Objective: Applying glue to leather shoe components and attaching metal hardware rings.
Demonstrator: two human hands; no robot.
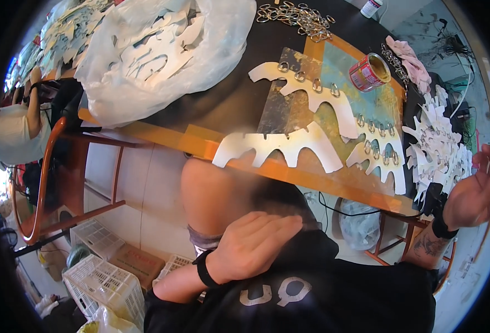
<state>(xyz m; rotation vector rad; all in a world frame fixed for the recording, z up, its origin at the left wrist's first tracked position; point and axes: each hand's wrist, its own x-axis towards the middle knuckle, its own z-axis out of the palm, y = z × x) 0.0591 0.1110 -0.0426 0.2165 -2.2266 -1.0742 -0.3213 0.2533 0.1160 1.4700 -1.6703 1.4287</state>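
Note:
Above my lap is my left hand (250, 244), back upward, fingers stretched out side by side and slightly blurred at the tips. Nothing shows in it. At the far right rim my right hand (472, 202) is raised with its fingers loosely bent and apart, partly cut off by the dark picture edge. No held thing is visible there. Nearest on the table lies a white arched strip (278, 145) with scalloped cutouts and small slits. Behind it another scalloped strip (311, 89) carries several metal rings (317, 85). More ringed strips (378, 150) overlap to the right.
An open red tin (370, 72) stands on the stained board (333, 61). Behind are loose metal rings (295, 16) and a plastic bag (222, 61) of white cutouts. A pile of ringed pieces (436, 144) lies right. Left are a chair (53, 166), crates (103, 286) and another person (20, 130).

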